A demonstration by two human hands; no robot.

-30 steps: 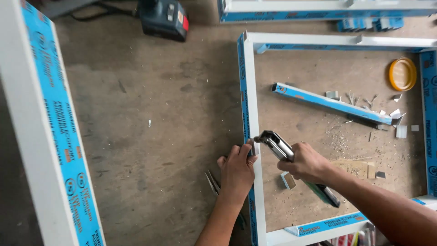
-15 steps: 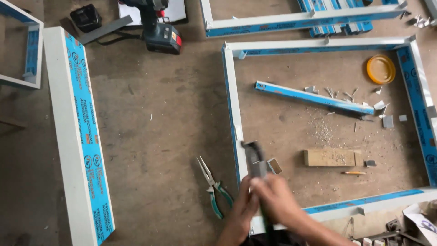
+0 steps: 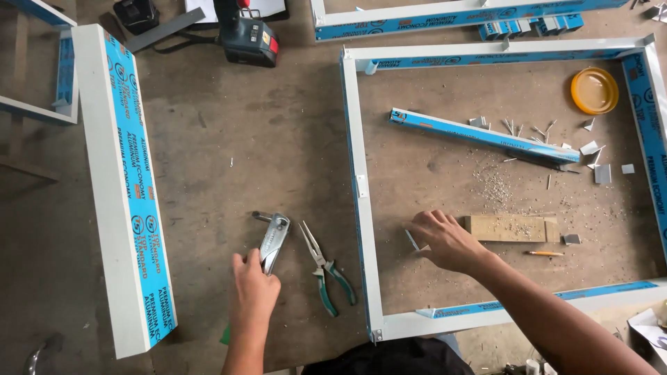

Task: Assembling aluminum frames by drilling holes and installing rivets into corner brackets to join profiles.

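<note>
the work surface (image 3: pixel 229 167) is a worn brown board, matt and scuffed, dusted with pale metal filings. on it lies a rectangular frame (image 3: pixel 356 153) of white aluminium profile, its faces covered in bright blue protective film, corners mitred. inside the frame rest a loose length of the same blue-filmed profile (image 3: pixel 479 135) set at a slant, a flat block of raw wood (image 3: pixel 511 228) sprinkled with shavings, a round yellow lid (image 3: pixel 594 90), a pencil (image 3: pixel 544 253) and scattered small grey metal offcuts (image 3: pixel 601 172). to the left lies a long white beam (image 3: pixel 121 187) with a blue film strip. at the top edge sits a dark cordless drill with a red patch (image 3: pixel 246 38).

the left hand (image 3: pixel 253 292) is outside the frame, fingers curled around the lower end of a silver hand riveter (image 3: pixel 273 239), a smooth metal tool with a narrow nose pointing up and left; it rests on the board just left of the frame. beside it, not touching, lie needle-nose pliers (image 3: pixel 325 271) with green handles, jaws pointing up.

the right hand (image 3: pixel 445 239) is inside the frame, palm down, fingers loosely spread and lowered to the board, fingertips at a small thin metal strip (image 3: pixel 413 240) near the frame's left rail; whether it pinches the strip cannot be told. the wood block lies just right of this hand.
</note>
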